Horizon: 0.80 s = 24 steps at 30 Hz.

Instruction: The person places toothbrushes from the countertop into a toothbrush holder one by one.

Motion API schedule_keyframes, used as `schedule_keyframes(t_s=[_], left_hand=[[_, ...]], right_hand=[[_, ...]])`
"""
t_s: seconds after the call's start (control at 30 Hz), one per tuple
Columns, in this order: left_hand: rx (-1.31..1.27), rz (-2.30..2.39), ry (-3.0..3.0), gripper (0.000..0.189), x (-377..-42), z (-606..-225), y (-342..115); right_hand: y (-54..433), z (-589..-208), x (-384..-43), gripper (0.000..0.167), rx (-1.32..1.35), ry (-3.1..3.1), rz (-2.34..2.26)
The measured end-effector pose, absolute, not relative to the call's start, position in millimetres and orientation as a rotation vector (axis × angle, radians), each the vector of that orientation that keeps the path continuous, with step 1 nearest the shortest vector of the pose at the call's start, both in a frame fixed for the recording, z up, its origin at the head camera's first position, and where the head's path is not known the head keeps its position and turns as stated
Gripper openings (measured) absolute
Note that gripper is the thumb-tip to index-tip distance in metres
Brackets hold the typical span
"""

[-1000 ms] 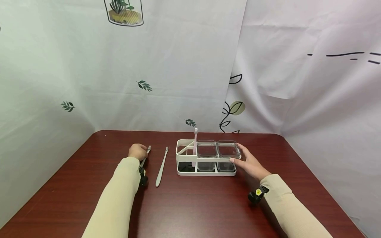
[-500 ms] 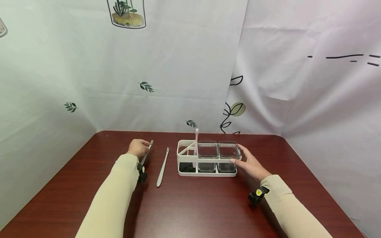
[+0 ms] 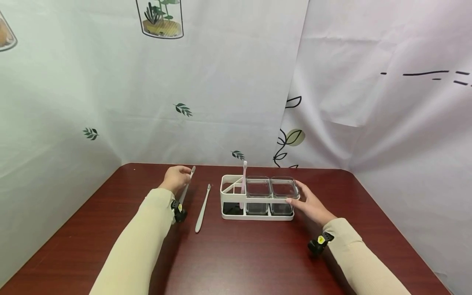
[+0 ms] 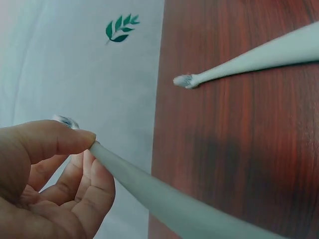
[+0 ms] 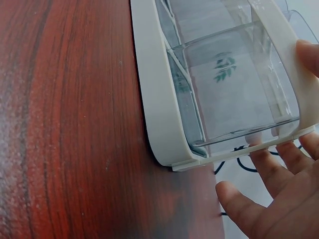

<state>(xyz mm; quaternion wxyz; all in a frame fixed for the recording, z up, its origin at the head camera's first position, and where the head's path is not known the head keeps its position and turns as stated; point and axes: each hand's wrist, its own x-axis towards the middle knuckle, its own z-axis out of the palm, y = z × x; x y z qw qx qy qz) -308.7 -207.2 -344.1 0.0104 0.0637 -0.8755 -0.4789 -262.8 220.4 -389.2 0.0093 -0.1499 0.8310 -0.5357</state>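
Note:
My left hand (image 3: 176, 178) pinches a pale grey-green toothbrush (image 4: 164, 194) between thumb and fingers, close below its bristle head. The brush slants, head up and handle toward me, over the left part of the table. Just right of it a second pale toothbrush (image 3: 201, 212) lies on the tabletop, bristles at the far end. A white toothbrush holder (image 3: 258, 218) stands at the centre; a pink toothbrush (image 3: 243, 177) is upright in it, beside two clear cups (image 3: 257, 187). My right hand (image 3: 312, 206) grips the holder's right end, thumb on the front rail, other fingers round the side.
The dark red wooden table (image 3: 228, 262) has rounded far corners. White cloth (image 3: 221, 73) with leaf drawings hangs behind it and at both sides. Black cables (image 5: 246, 164) show past the table edge in the right wrist view.
My left hand has lifted the toothbrush and moved slightly away from me and to the right with it. The right hand stays on the holder; the head view has shifted slightly.

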Motion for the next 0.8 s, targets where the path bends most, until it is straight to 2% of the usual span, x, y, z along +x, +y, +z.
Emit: schedule_keyframes(t_s=[0.8], left_hand=[[0.122,-1.861,-2.476,0.045,-297,-320,-185]], right_hand=[[220,-388,-262,0.078,-0.449,2.575,-1.686]])
